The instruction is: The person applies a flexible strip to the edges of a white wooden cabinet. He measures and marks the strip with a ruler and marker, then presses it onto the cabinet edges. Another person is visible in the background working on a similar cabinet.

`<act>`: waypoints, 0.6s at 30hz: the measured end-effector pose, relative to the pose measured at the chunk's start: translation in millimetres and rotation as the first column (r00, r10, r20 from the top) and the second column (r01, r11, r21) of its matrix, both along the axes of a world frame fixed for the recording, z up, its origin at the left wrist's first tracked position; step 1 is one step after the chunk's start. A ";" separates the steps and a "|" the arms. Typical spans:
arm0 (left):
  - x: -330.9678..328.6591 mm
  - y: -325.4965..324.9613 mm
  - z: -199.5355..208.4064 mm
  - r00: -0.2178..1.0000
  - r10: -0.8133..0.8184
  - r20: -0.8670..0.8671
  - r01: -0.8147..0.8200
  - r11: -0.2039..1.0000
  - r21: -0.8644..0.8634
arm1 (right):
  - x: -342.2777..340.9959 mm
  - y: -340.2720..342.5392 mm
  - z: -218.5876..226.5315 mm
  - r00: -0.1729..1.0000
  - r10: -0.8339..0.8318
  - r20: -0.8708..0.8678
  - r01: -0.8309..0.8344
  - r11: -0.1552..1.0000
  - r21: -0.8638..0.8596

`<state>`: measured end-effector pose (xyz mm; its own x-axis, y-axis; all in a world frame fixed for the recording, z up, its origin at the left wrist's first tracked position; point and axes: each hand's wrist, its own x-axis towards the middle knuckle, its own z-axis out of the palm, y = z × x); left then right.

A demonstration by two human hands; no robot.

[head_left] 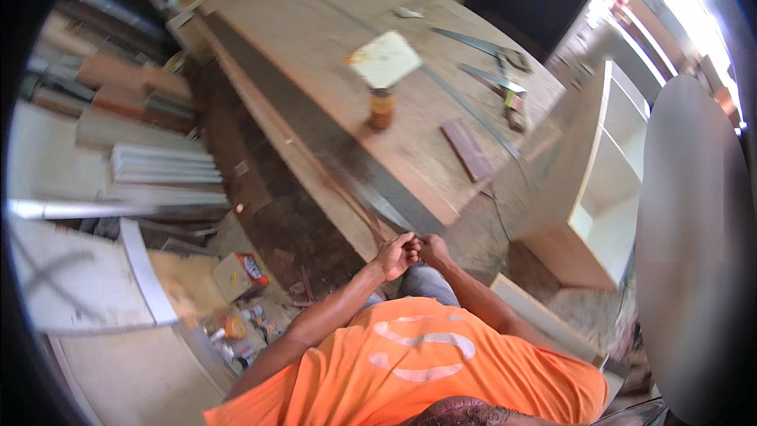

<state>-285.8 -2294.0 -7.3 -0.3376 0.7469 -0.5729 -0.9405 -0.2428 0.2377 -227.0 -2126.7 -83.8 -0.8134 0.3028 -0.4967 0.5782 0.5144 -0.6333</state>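
Note:
Both my hands meet in front of my body, at the near corner of the wooden workbench (315, 31). My left hand (397, 256) has its fingers curled in, close against the right; what they hold, if anything, is hidden. My right hand (434, 251) is closed at the near end of a thin, silvery, blade-like strip (385, 207), blurred by motion. That strip points away over the dark band (331, 134) along the board's left side. Beyond it stands a jar of brown stuff (381, 109) with a stained pale square piece (385, 59) on top.
Two handsaws (465, 38) lie at the bench's far right, near a dark reddish wooden block (467, 150). An open pale cabinet carcass (587, 189) stands to the right. Stacked boards (165, 166) and offcuts crowd the left. A blurred rounded shape (694, 244) covers the right edge.

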 end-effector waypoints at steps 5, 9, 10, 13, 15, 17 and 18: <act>-36.1 -34.4 123.3 0.978 0.206 -0.035 -0.194 0.956 0.220 | 3.5 1.3 15.8 0.999 0.009 -0.045 -0.011 0.999 -0.041; -41.5 -72.9 211.3 0.928 0.333 -0.167 -0.263 0.902 0.342 | -0.9 3.7 21.4 0.993 0.074 -0.093 -0.075 0.997 -0.012; -43.8 -79.5 225.6 0.920 0.360 -0.154 -0.286 0.886 0.364 | -2.8 5.6 23.8 0.992 0.083 -0.092 -0.087 0.996 -0.034; -46.0 -83.1 243.4 0.897 0.356 -0.262 -0.297 0.924 0.240 | -14.0 9.8 41.5 0.973 0.223 0.065 -0.232 0.955 0.183; -41.8 -75.0 237.0 0.913 0.242 -0.329 -0.224 0.970 0.093 | -25.5 8.6 65.0 0.932 0.358 0.061 -0.357 0.877 0.322; -32.2 -64.3 221.7 0.916 0.093 -0.391 -0.108 0.994 -0.017 | -51.4 -2.9 92.8 0.917 0.397 -0.042 -0.355 0.859 0.368; -29.6 -61.9 213.4 0.920 0.053 -0.387 -0.060 0.998 -0.005 | -64.0 -12.5 106.6 0.908 0.379 -0.180 -0.306 0.891 0.336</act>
<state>-315.4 -2355.8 206.1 -0.5769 0.7115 -0.4011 -0.7591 -0.2859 0.5848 -291.0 -2139.2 22.8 -0.9736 0.0855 -0.2115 0.1857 0.8357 -0.5168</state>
